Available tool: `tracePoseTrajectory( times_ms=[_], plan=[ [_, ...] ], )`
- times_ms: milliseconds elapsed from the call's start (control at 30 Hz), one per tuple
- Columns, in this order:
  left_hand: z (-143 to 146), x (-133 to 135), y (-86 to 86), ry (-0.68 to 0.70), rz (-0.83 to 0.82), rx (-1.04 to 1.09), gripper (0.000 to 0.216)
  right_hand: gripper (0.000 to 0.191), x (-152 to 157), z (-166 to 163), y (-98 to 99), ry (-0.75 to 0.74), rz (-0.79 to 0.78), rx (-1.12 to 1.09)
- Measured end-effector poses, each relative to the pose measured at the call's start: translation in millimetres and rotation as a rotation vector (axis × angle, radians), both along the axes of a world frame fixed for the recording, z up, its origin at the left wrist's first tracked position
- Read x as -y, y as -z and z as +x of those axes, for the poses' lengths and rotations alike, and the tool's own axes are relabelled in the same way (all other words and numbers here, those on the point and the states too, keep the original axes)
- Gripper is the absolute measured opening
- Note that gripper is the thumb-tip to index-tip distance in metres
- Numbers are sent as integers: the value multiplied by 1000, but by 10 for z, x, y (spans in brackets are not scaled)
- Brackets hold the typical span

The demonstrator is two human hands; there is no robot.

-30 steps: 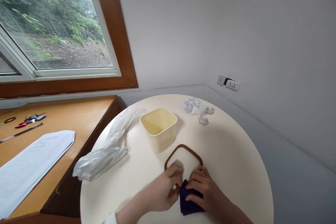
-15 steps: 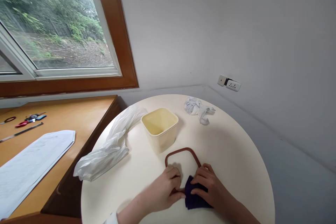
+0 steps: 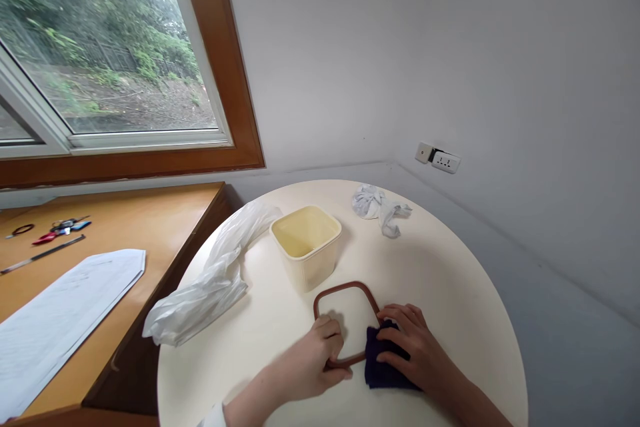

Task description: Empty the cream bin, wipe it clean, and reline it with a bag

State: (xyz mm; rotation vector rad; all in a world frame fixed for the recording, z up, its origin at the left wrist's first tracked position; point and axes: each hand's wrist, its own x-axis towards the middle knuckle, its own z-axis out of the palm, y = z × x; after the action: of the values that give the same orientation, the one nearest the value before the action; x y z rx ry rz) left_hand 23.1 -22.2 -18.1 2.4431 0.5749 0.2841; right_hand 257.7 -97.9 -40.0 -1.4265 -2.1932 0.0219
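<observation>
Nothing can be read here. The white paper sheet [image 3: 65,307] on the wooden surface [image 3: 150,227] bears faint print too small to make out, and the wall socket [image 3: 445,161] shows no legible marking.

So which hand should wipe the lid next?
Probably the right hand: it presses the dark cloth down at the lid's right edge. The left hand grips the near edge of the lid, holding it flat on the table.
</observation>
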Motion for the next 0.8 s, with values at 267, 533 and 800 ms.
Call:
tracePoseTrajectory(
  times_ms=[267,533,800],
  plan=[
    [11,31,-36,-48,40,3,29,10,-11,29,76,-15,50,-151],
    [7,36,-28,-57,67,33,28,15,-67,323,103,89,30,-57],
    [-19,61,20,-89,137,76,13,27,-119,669,81,345,159,128]
  ],
)
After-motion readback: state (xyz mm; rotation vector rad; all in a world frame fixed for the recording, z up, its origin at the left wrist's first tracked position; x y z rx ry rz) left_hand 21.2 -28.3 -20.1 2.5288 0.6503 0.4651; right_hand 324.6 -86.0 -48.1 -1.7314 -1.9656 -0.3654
